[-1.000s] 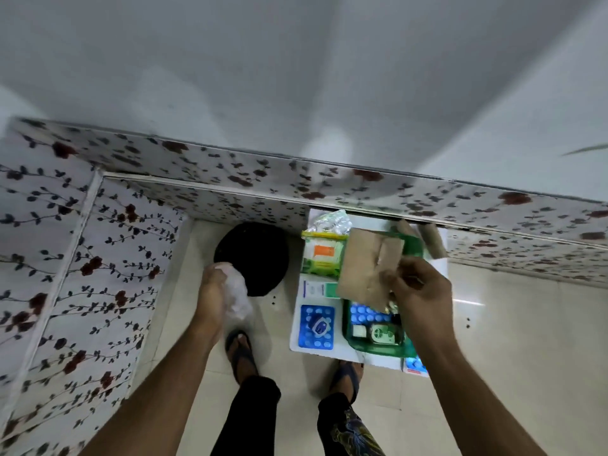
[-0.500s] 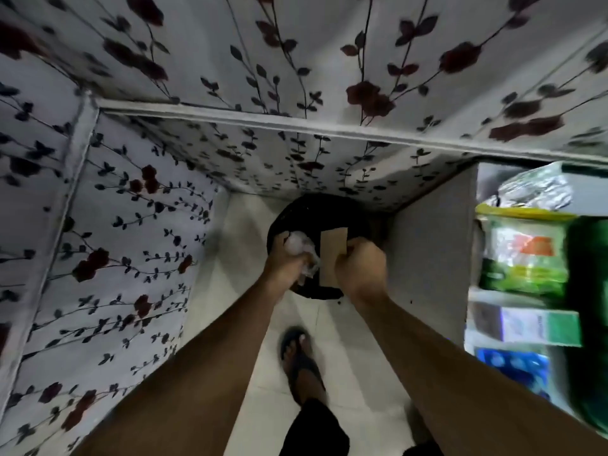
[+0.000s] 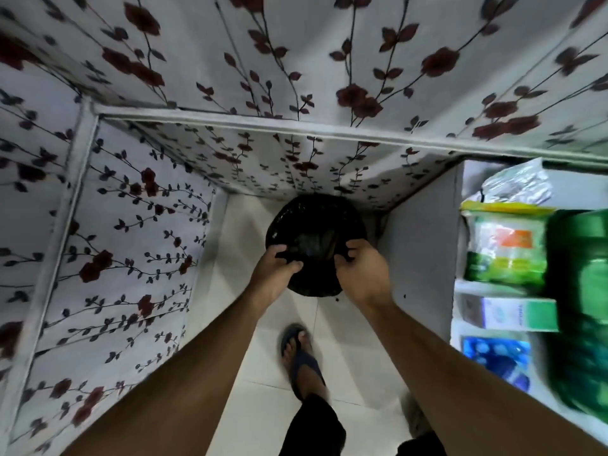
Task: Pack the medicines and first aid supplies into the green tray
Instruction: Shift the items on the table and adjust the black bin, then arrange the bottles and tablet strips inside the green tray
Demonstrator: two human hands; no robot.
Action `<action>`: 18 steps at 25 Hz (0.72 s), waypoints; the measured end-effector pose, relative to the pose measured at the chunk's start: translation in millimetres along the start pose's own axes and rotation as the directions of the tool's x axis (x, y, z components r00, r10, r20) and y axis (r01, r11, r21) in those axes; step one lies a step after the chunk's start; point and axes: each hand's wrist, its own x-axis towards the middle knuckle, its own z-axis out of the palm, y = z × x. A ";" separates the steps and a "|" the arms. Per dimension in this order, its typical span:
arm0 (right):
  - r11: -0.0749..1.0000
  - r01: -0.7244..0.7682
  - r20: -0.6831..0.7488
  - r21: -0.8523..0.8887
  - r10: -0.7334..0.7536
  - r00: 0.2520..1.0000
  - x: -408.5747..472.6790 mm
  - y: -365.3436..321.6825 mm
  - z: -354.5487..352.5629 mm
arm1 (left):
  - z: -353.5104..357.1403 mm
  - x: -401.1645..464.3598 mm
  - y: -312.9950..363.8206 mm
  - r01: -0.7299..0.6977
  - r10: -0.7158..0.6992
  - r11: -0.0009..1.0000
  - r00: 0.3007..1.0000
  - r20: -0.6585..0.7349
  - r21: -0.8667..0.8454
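A black bin bag [image 3: 316, 225] lines a round bin on the floor in the corner. My left hand [image 3: 274, 269] pinches its near left rim and my right hand [image 3: 360, 269] pinches its near right rim. The green tray [image 3: 579, 301] lies blurred at the far right edge on a white box. Left of the tray lie a green and yellow packet [image 3: 503, 248], a white and green medicine box [image 3: 516, 314] and a blue blister pack [image 3: 496, 353]. A silver foil packet [image 3: 516, 184] sits behind them.
Floral-papered walls [image 3: 131, 258] close in on the left and behind the bin. The white box's side [image 3: 424, 258] stands right of the bin. My sandalled foot [image 3: 301, 357] is on the white tiled floor below the hands.
The brown cardboard piece and the white crumpled wrapper have left my hands at the bin. Both hands now grip the bag's rim. The view has shifted left, toward the bin.
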 end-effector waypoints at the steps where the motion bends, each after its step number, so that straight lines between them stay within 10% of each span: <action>1: 1.000 0.014 -0.003 0.009 -0.014 1.000 -9.5 -5.2 -13.9 | 0.4 -13.2 5.9 -0.008 0.008 1.000 1.000 -0.015 0.005; 10: 0.933 0.293 -0.129 0.210 -0.270 0.954 -152.0 -2.4 -218.2 | 70.1 -198.8 71.5 -0.252 0.267 0.946 0.963 -0.046 0.204; 18: 0.981 -0.067 -0.466 0.184 0.147 0.873 -115.9 170.2 -375.1 | 187.2 -229.4 79.1 -0.522 0.598 0.611 0.797 0.085 0.595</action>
